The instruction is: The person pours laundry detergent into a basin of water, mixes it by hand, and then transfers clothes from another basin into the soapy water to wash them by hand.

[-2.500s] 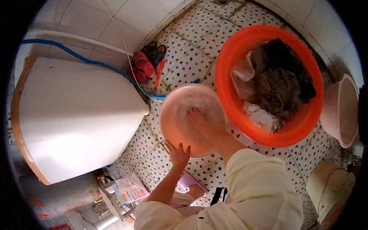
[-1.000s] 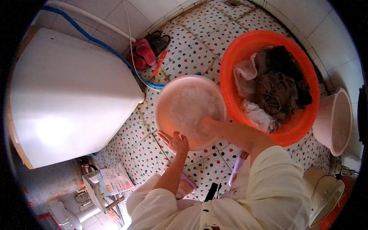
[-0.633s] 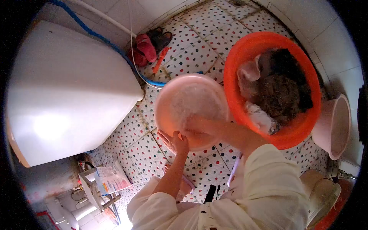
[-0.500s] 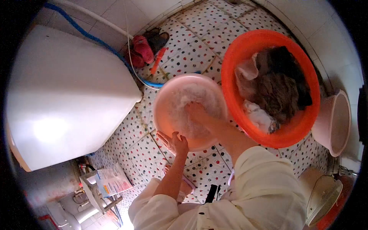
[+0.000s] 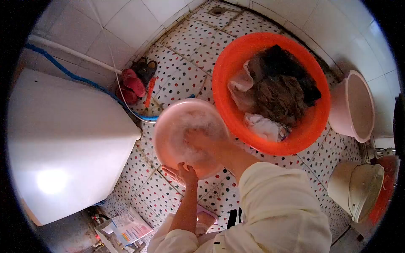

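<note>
A pink basin [image 5: 162, 148] of sudsy water stands on the dotted floor. My right hand [image 5: 198, 139] is down in the suds at its middle, blurred, and its fingers cannot be made out. At the basin's near left edge rests my left hand [image 5: 182, 173], its fingers spread against the rim and nothing held. Right beside the basin is a large orange tub [image 5: 225, 101] with dark, brown and white wet clothes [image 5: 280, 92] inside.
A white appliance [image 5: 76, 147] fills the left side. Red slippers [image 5: 131, 84], an orange brush [image 5: 149, 92] and a blue hose [image 5: 76, 77] lie behind the basin. On the right stand a pale pink bucket [image 5: 341, 109] and a cream bucket [image 5: 344, 185].
The view has shifted, so the tub and slippers appear farther left. My right hand has moved about within the suds, while my left hand has stayed at the basin's rim.
</note>
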Motion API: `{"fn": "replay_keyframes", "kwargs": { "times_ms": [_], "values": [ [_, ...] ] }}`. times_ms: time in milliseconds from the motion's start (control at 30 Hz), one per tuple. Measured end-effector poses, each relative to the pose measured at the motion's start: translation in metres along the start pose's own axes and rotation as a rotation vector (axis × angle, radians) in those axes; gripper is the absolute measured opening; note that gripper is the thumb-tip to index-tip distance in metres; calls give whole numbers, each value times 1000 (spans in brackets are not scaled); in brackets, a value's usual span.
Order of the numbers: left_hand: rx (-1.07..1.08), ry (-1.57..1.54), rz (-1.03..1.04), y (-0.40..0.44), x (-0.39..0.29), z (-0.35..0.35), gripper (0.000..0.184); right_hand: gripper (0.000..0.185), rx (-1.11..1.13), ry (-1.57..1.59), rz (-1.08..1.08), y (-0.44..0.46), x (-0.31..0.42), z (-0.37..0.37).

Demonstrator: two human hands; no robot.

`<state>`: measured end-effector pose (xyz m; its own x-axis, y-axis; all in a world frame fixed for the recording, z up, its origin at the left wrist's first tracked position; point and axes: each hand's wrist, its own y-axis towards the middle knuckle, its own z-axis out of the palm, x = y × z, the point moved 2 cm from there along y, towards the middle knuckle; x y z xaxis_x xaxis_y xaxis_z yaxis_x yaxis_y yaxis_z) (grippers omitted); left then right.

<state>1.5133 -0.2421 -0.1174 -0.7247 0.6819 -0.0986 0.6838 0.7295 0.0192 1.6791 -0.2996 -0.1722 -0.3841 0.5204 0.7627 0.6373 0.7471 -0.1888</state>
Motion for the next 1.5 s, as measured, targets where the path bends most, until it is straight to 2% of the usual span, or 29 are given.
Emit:
{"fn": "replay_keyframes", "kwargs": {
  "times_ms": [100, 133, 300, 367, 500, 600, 667, 700, 767, 800, 833, 900, 967, 1067, 1100, 1133, 1167, 1200, 1233, 1267, 1300, 1400, 1467, 1500],
  "values": [
    [-88, -12, 95, -2, 4, 4, 25, 23, 50, -20, -11, -17, -13, -10],
    [-30, 26, 30, -1, 4, 6, 26, 23, 90, -20, -15, -24, -17, -8],
    [-26, 14, 56, -5, 3, 6, 27, 22, 297, -40, -65, -50, -21, 6],
    [-11, 52, 26, -4, -2, 2, 27, 22, 321, -48, -89, -52, -15, 13],
    [-62, 52, 110, -6, 1, 5, 29, 21, 339, -62, -120, -51, -6, 21],
    [14, 106, 130, -5, 4, 1, 32, 21, 387, -39, -169, -48, -3, 18],
    [-46, 117, 209, -8, 2, 1, 29, 20, 401, -23, -200, -49, -3, 11],
    [-40, 109, 212, -6, 3, 4, 29, 20, 388, -15, -212, -45, -2, 6],
    [24, 72, 442, -1, 8, 11, 25, 20, 376, -36, -282, -39, 11, -7],
    [-27, 116, 490, -1, 11, 14, 20, 20, 352, -61, -318, -35, 21, -13],
    [-16, 111, 488, 2, 17, 21, 20, 20, 311, -92, -351, -32, 32, -27],
    [134, 179, 503, 6, 30, 40, 14, 19, 211, -177, -397, -36, 49, -48],
    [174, 189, 532, 2, 18, 28, 14, 19, 37, -282, -432, -55, 52, -65],
    [193, 281, 442, 5, 8, 21, 18, 19, -349, -409, -379, -79, 48, -77],
    [202, 291, 442, 7, 20, 27, 18, 19, -342, -417, -361, -76, 45, -70],
    [103, 239, 505, 9, 33, 40, 18, 18, -290, -418, -342, -65, 40, -52],
    [2, 178, 568, 6, 36, 48, 19, 20, -174, -326, -372, -49, 22, -31],
    [4, 167, 564, 4, 27, 44, 19, 21, -57, -230, -389, -34, 5, -11],
    [83, 172, 497, 5, 15, 29, 18, 23, -32, 117, -396, -18, -20, 14],
    [160, 178, 423, 4, 6, 17, 18, 25, -11, 290, -405, -13, -25, 19],
    [150, 179, 407, 3, 0, 10, 18, 26, 12, 463, -415, -9, -30, 23],
    [277, 259, 390, 5, -7, 2, 19, 27, 121, 493, -334, -34, -56, -12],
    [324, 350, 432, 4, -11, -1, 20, 28, 73, 244, -430, -56, -52, -60],
    [329, 364, 401, 1, -5, -3, 20, 29, -36, -13, -561, -68, -28, -102]
  ]
}}
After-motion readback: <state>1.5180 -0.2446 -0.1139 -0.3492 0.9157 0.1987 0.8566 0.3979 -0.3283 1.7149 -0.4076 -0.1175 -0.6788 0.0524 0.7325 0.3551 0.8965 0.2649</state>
